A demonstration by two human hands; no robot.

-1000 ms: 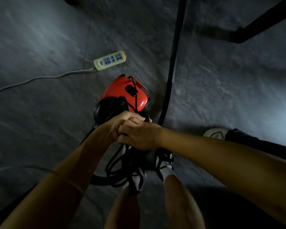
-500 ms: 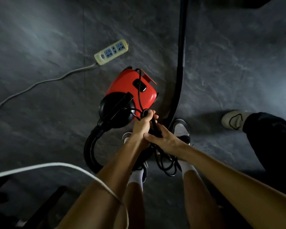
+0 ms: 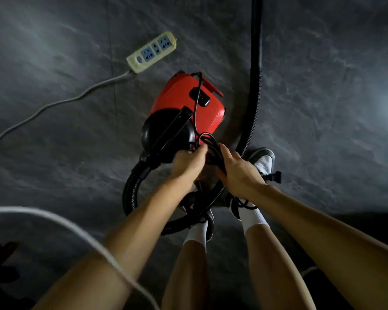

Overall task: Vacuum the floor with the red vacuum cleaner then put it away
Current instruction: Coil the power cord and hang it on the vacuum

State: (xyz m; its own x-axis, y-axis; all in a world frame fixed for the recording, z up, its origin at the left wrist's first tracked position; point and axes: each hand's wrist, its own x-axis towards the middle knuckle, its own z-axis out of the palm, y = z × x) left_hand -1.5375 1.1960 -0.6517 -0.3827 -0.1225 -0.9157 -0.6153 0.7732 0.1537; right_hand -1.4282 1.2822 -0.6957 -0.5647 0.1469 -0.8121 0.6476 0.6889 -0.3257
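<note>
While both hands (image 3: 213, 168) bunch cord (image 3: 207, 143) beside vacuum (image 3: 188, 104), floor (image 3: 323, 108) bare rightward.

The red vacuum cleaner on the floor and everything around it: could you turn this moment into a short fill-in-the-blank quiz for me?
1. The body of the red vacuum cleaner rests on the dark grey ____.
2. Both the left hand and the right hand grip a bundle of black ____.
3. The pale yellow power strip has ____ plugged into its sockets.
4. The black ribbed hose joins the vacuum at its ____ round end.

Missing words: floor; cord; nothing; black
</note>
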